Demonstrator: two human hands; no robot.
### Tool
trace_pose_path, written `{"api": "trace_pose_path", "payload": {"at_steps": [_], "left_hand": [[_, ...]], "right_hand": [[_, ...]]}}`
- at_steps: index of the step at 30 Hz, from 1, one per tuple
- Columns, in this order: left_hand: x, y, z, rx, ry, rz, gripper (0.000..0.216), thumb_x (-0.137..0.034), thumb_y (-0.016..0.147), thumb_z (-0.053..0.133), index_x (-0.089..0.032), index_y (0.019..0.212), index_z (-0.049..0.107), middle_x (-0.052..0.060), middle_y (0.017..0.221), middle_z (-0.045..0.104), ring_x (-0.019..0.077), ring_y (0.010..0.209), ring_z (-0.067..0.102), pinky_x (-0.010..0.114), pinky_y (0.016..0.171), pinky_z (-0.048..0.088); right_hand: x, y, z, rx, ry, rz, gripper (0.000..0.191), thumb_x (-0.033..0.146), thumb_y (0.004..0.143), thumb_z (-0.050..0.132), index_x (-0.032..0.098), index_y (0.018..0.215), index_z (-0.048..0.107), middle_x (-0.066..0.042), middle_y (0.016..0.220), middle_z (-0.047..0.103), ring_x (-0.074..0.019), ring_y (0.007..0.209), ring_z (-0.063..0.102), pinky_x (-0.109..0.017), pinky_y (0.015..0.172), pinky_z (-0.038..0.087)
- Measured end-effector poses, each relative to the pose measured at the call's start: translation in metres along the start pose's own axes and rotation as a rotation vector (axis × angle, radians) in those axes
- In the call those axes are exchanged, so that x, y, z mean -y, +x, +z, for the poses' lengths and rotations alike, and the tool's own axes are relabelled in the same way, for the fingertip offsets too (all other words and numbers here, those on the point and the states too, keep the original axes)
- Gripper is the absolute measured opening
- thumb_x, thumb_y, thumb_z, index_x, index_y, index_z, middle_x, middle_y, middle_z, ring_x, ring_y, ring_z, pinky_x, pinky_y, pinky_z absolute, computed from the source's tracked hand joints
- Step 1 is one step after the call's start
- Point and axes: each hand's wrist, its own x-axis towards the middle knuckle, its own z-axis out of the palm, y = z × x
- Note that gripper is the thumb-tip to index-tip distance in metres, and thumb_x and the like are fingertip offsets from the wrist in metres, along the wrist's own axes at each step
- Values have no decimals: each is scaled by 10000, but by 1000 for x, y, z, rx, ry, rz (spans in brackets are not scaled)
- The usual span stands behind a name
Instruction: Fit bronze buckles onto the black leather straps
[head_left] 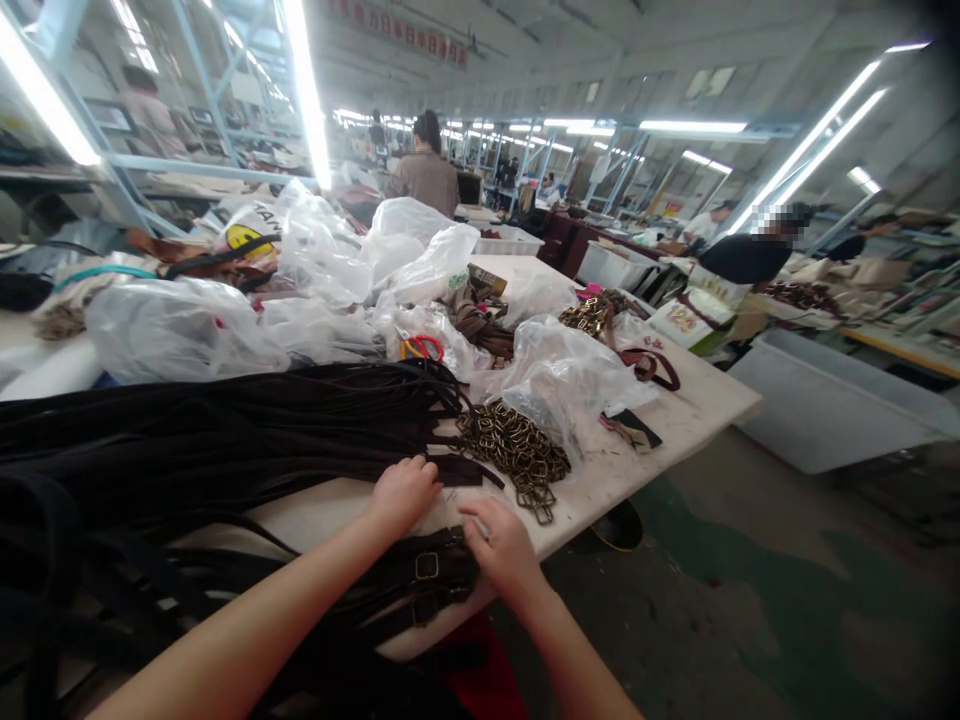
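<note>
Long black straps (225,415) lie in a thick bundle across the left of the table, their ends pointing right. At the near edge of that bundle is my left hand (405,497), fingers curled together and pointing down; what they hold is hidden. Just right of it, my right hand (504,548) is open, thumb and forefinger apart, above the finished-looking strap ends. Below the hands, dark straps carry square brass-coloured buckles (427,566). Beyond my right hand lies a heap of loose metal buckles (514,445), a few spilling toward the table's edge.
Clear plastic bags (562,375) and red-orange scissors handles (424,347) lie behind the straps. The table edge (600,505) runs along the right. A white plastic bin (840,400) stands beyond it. Co-workers (427,175) are farther back under tube lights.
</note>
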Motion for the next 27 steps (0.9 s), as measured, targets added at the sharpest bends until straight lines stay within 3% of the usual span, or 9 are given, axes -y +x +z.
{"api": "trace_pose_path", "payload": {"at_steps": [4, 7, 12, 16, 23, 27], "left_hand": [[6, -2, 8, 37, -27, -33, 158, -318, 761, 541, -196, 852, 584, 52, 809, 584, 210, 761, 570, 300, 653, 414], [9, -5, 8, 34, -34, -17, 122, -316, 752, 548, -203, 769, 590, 50, 878, 563, 224, 859, 547, 315, 717, 406], [9, 0, 9, 25, -94, -86, 220, -320, 797, 491, -197, 975, 533, 62, 981, 538, 198, 870, 561, 290, 730, 419], [11, 2, 12, 64, -85, -129, 242, -294, 806, 470, -191, 1021, 510, 63, 933, 579, 201, 815, 591, 288, 675, 431], [9, -1, 4, 52, -58, -66, 132, -276, 778, 509, -178, 765, 596, 77, 913, 567, 239, 908, 550, 328, 754, 410], [8, 0, 4, 14, -61, -105, 170, -283, 806, 485, -182, 923, 556, 82, 964, 537, 227, 907, 553, 326, 753, 417]], "right_hand": [[-41, -8, -31, -247, -86, 269, 185, 228, 829, 417, 172, 871, 588, -60, 836, 599, -184, 790, 555, -288, 718, 419], [-61, -13, -43, -288, -251, 351, 158, 241, 827, 433, 173, 848, 575, -59, 833, 593, -191, 770, 554, -288, 686, 401], [-63, -15, -35, -163, -562, 304, 98, 228, 801, 507, 190, 752, 583, -47, 737, 574, -172, 642, 530, -267, 561, 324], [-61, -12, -24, -156, -726, 241, 61, 206, 761, 575, 185, 704, 577, -50, 678, 557, -167, 607, 517, -268, 534, 290], [-59, -9, -24, -91, -677, 173, 78, 133, 774, 542, 184, 724, 574, -49, 720, 567, -187, 658, 527, -283, 577, 310], [-48, -11, -28, -156, -557, 61, 79, 180, 826, 494, 182, 810, 572, -43, 750, 562, -190, 715, 517, -288, 633, 336]]}}
